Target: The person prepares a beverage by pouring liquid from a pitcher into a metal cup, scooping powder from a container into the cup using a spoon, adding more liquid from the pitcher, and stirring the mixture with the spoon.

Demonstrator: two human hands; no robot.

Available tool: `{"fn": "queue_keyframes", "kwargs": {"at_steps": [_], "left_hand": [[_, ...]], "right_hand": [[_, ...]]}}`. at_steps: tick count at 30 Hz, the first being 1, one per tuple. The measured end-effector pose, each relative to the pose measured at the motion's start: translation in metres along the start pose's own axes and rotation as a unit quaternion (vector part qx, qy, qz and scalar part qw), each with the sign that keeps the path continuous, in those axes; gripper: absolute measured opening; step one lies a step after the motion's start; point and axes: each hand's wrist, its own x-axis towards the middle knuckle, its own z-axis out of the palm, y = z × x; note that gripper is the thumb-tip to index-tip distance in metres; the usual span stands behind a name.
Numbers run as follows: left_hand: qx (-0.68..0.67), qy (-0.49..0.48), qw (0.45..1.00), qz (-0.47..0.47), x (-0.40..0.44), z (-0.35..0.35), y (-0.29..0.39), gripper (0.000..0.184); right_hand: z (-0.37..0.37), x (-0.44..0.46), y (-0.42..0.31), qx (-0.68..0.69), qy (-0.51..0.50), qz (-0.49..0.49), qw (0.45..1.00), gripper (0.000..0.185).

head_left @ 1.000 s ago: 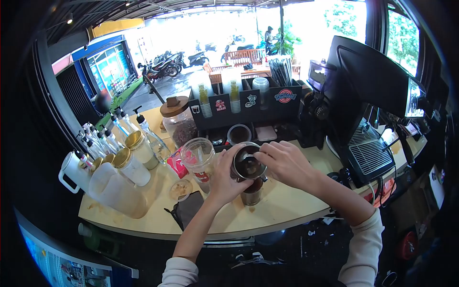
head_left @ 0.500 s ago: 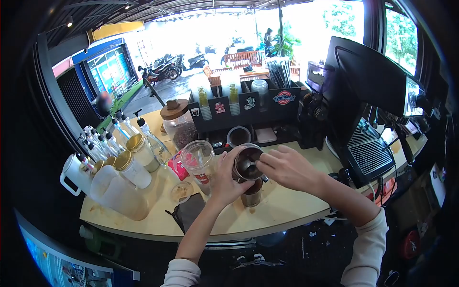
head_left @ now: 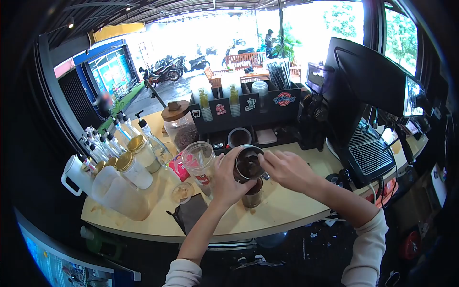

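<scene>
My left hand (head_left: pixel 228 177) is closed around a metal pitcher (head_left: pixel 237 166), tilted with its mouth toward me. Dark brown contents (head_left: pixel 249 163) show inside it. At the pitcher's rim, the fingers of my right hand (head_left: pixel 287 168) pinch a spoon that dips inside; most of it is hidden by the hand and the dark contents. Below the pitcher a smaller metal cup (head_left: pixel 252 197) stands on the counter, brown at its mouth. Just left of my left hand is a clear jar (head_left: pixel 199 162) with a red print.
On the wooden counter (head_left: pixel 162 225) lie a dark cloth (head_left: pixel 190 214) and a round lid (head_left: pixel 182 192). Gold-lidded jars (head_left: pixel 136 173), a plastic jug (head_left: pixel 117 196) and pump bottles (head_left: pixel 152 138) stand left. A black cup organizer (head_left: pixel 244 111) is behind, an espresso machine (head_left: pixel 370 148) right.
My right hand has shifted slightly at the pitcher's mouth, and the spoon's bowl, visible earlier, is now hard to make out. The left hand keeps its hold on the pitcher.
</scene>
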Motion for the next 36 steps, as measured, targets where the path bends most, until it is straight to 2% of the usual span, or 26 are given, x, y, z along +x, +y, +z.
{"fn": "queue_keyframes", "kwargs": {"at_steps": [4,7,10,14,16,17,19,22,25,29,31,32,34,36], "left_hand": [[0.014,0.020,1.000,-0.003,-0.003,0.000,0.005,0.087],[0.029,0.036,0.999,0.004,-0.003,0.004,0.008,0.086],[0.026,0.040,0.999,-0.003,-0.002,0.002,0.004,0.086],[0.022,0.021,1.000,0.000,-0.004,0.005,0.002,0.086],[0.020,0.025,0.999,-0.010,-0.005,0.006,0.002,0.086],[0.020,0.025,0.999,-0.011,-0.005,0.007,0.001,0.086],[0.012,0.026,0.999,-0.017,-0.006,0.007,0.000,0.086],[0.012,0.030,0.999,-0.015,-0.005,0.006,0.002,0.086],[0.006,0.032,0.999,-0.016,-0.005,0.005,0.003,0.087],[0.010,0.039,0.999,-0.011,-0.005,0.005,0.006,0.083],[0.031,0.039,0.999,0.006,-0.006,0.005,0.008,0.084],[0.031,0.039,0.999,0.006,-0.006,0.005,0.009,0.084],[0.057,0.039,0.998,0.009,-0.006,0.003,0.010,0.086],[0.064,0.046,0.997,0.017,-0.008,0.004,0.011,0.087]], "right_hand": [[-0.004,-0.007,-0.010,0.044,-0.036,0.031,0.998,0.040],[-0.005,-0.001,-0.010,0.007,-0.011,0.034,0.999,0.037],[-0.002,-0.005,-0.010,0.013,-0.047,0.015,0.999,0.032],[-0.002,-0.009,-0.011,0.028,-0.044,0.028,0.998,0.028],[-0.009,-0.004,-0.009,0.152,0.000,0.090,0.984,0.020],[-0.009,-0.003,-0.009,0.152,-0.001,0.089,0.984,0.020],[-0.007,-0.001,-0.010,0.324,0.073,0.159,0.930,0.014],[-0.011,-0.003,-0.012,0.391,0.077,0.174,0.901,0.011],[-0.002,-0.009,-0.010,0.357,0.126,0.133,0.916,0.020],[-0.003,-0.010,-0.009,0.277,0.130,0.092,0.947,0.024],[0.000,-0.009,-0.009,0.220,0.131,0.028,0.966,0.035],[0.001,-0.011,-0.010,0.219,0.132,0.028,0.966,0.035],[0.003,-0.017,-0.013,0.207,0.060,0.002,0.976,0.036],[0.005,-0.016,-0.015,0.198,0.096,-0.001,0.976,0.035]]}}
